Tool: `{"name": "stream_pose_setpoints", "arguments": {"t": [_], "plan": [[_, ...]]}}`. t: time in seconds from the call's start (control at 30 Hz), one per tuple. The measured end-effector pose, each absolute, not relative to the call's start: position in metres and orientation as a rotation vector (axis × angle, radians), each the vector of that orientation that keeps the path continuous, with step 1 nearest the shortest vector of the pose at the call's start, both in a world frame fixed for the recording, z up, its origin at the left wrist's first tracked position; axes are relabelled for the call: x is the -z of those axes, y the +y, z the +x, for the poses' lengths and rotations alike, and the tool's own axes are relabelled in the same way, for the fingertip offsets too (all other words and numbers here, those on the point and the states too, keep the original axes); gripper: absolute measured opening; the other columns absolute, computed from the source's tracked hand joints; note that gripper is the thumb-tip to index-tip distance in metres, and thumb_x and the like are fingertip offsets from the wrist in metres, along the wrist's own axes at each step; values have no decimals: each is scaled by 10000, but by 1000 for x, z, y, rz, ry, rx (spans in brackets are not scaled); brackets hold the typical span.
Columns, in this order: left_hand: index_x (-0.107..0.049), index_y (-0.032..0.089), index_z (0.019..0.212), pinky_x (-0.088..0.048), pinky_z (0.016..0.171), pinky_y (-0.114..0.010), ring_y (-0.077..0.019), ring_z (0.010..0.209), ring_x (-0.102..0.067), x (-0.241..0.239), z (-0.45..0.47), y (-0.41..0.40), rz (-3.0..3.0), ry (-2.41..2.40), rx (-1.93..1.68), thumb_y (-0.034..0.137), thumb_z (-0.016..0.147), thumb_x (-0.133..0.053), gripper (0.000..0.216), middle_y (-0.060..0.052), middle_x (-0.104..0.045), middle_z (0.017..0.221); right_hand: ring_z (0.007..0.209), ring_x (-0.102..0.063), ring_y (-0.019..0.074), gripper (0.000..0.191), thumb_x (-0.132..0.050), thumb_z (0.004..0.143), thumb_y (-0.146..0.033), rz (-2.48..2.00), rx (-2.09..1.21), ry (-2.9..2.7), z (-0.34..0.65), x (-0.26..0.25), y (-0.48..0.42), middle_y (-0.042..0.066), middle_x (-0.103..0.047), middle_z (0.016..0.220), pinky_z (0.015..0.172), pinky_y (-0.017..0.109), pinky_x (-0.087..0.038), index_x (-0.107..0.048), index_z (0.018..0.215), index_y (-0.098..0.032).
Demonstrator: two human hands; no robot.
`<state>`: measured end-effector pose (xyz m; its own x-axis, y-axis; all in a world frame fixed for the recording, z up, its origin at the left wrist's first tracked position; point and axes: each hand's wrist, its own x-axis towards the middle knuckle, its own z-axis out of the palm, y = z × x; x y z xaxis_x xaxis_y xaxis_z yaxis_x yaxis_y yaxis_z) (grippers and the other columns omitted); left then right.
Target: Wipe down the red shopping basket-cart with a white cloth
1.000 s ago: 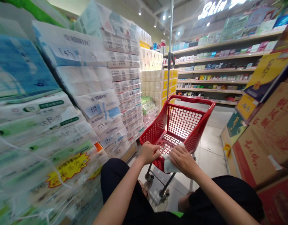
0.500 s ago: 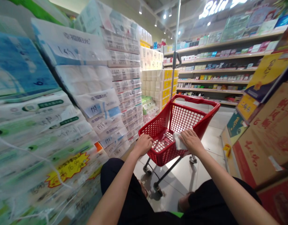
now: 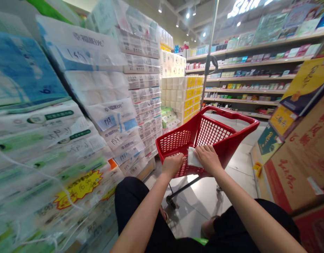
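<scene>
A red plastic shopping cart [image 3: 174,138] with a grid-walled basket stands in front of my knees, its near end turned toward me. My left hand [image 3: 173,165] is closed over the basket's near rim. Beside it, a folded white cloth or tissue [image 3: 193,158] lies against the same rim, under the fingers of my right hand [image 3: 207,158]. My right fingers are bent over the cloth and the rim, pressing both together. The cart's push handle [image 3: 230,114] is at the far end, away from both hands.
Tall stacks of wrapped tissue packs [image 3: 98,80] rise close on my left. Cardboard cartons [image 3: 304,151] line the right side. A metal pole [image 3: 207,70] stands behind the cart, and shelves of small boxes [image 3: 251,59] fill the back. White floor tiles [image 3: 188,203] show below.
The cart has swung, its handle end moving right and its near end angling left. My left hand has shifted right along the rim; my right hand and the cloth have moved slightly left.
</scene>
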<state>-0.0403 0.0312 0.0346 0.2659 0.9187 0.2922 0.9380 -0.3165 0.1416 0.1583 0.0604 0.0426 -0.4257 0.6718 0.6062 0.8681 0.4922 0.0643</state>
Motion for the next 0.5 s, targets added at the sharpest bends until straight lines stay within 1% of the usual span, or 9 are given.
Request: {"name": "stream_pose_setpoints", "arguments": {"t": [0.13, 0.2, 0.3, 0.4, 0.5], "plan": [[-562, 231, 996, -396, 631, -232, -168, 762, -645, -32, -61, 32, -2429, -1771, 489, 460, 993, -326, 328, -49, -681, 875, 893, -489, 240, 343, -275, 992, -389, -1276, 549, -2313, 192, -55, 68, 65, -634, 901, 900, 409, -325, -581, 951, -238], [-562, 239, 993, -384, 616, -229, -166, 743, -643, -32, -68, 33, -2418, -1756, 485, 467, 992, -327, 327, -41, -684, 868, 910, -482, 250, 349, -280, 988, -397, -1332, 617, -2285, 219, -63, 73, 77, -627, 889, 926, 424, -313, -581, 931, -231], [-559, 246, 987, -364, 602, -226, -161, 723, -636, -31, -76, 33, -2413, -1734, 490, 487, 994, -301, 353, -30, -686, 862, 951, -470, 273, 334, -308, 974, -410, -1371, 680, -2261, 251, -73, 74, 103, -616, 922, 964, 459, -296, -579, 961, -216], [-554, 247, 958, -330, 585, -226, -160, 718, -630, -31, -77, 31, -2412, -1727, 537, 495, 997, -269, 379, -16, -685, 852, 981, -461, 287, 316, -311, 971, -394, -1413, 729, -2182, 255, -74, 67, 112, -601, 918, 997, 489, -278, -565, 934, -210], [-553, 243, 922, -301, 575, -236, -163, 709, -623, -30, -72, 29, -2412, -1716, 612, 495, 998, -253, 398, -10, -683, 836, 1004, -448, 291, 311, -293, 979, -367, -1470, 764, -2050, 234, -66, 56, 119, -583, 917, 1027, 505, -254, -545, 900, -204]]}}
